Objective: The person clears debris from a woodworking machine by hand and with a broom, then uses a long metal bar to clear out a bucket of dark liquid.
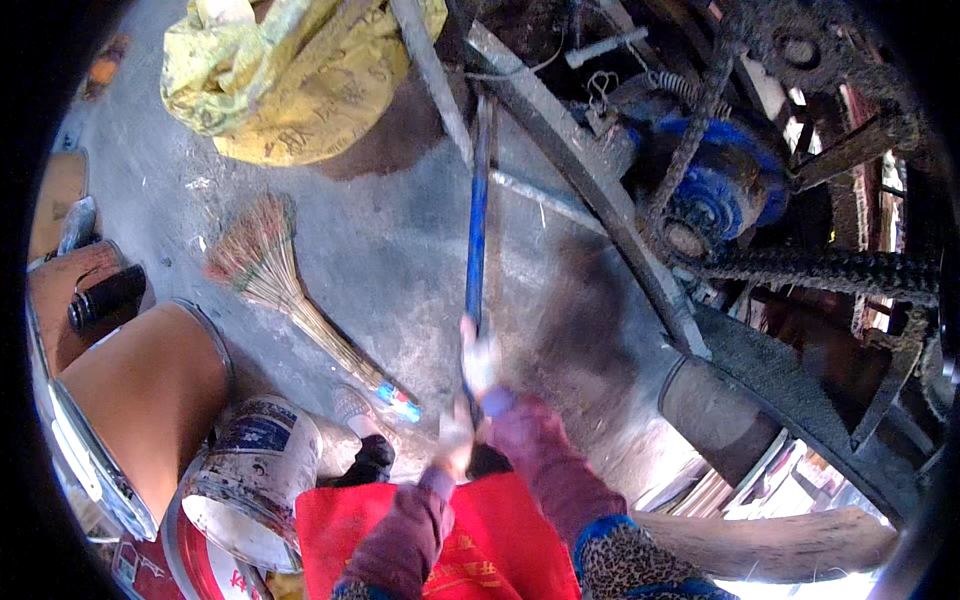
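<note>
A long blue pole [477, 240] stretches away from me across the floor, its far end reaching beneath the machine frame, where what it carries is hidden. Wrapped round the pole, my right hand [481, 362] is the farther of the two and is closed. Nearer my body, my left hand [456, 436] is also closed around the pole's near end, somewhat smeared by motion. To the left of the pole lies a straw broom [300, 300], bristles pointing away and its blue-wrapped handle end close to my left hand. A red apron [500, 535] shows under my forearms.
A greasy machine with a blue motor [725, 190], a chain [830, 270] and a slanted metal beam [590, 180] fills the right side. Brown drums [150, 380] and a stained white bucket [250, 490] stand left. A yellow sack [300, 100] sits at the far left.
</note>
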A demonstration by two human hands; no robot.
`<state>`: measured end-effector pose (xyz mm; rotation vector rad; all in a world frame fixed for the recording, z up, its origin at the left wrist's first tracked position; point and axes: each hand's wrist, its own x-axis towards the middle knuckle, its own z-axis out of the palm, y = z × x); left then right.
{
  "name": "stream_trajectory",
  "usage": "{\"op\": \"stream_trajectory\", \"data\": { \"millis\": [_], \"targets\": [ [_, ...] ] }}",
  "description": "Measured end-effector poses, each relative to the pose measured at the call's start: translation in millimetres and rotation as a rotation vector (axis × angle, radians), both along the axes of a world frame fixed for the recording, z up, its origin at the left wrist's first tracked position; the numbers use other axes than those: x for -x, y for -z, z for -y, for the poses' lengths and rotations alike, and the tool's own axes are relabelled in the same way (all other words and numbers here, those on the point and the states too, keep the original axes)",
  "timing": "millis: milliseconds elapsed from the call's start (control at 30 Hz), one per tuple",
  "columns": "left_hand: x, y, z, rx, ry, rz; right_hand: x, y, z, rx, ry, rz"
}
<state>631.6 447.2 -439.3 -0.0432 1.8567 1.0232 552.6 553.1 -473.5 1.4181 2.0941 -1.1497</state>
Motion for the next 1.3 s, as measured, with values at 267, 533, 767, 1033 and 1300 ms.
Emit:
{"op": "stream_trajectory", "data": {
  "millis": [267,533,767,1033,1300],
  "targets": [
    [-31,-37,2,-0.159,-0.781,0.439,-5,-36,10,0.038,-0.052,0.035],
    [-35,-45,18,-0.256,-0.73,0.527,-76,0,29,0.109,0.367,-0.336],
    [7,11,43,-0.123,-0.224,-0.068,13,-26,25,0.373,0.505,-0.327],
    [29,-28,76,-0.121,-0.232,-0.079,0,-25,67,0.267,0.615,-0.461],
    [101,-1,93,0.056,-0.246,-0.274,80,-5,75,0.425,0.618,-0.401]
  ]
}}
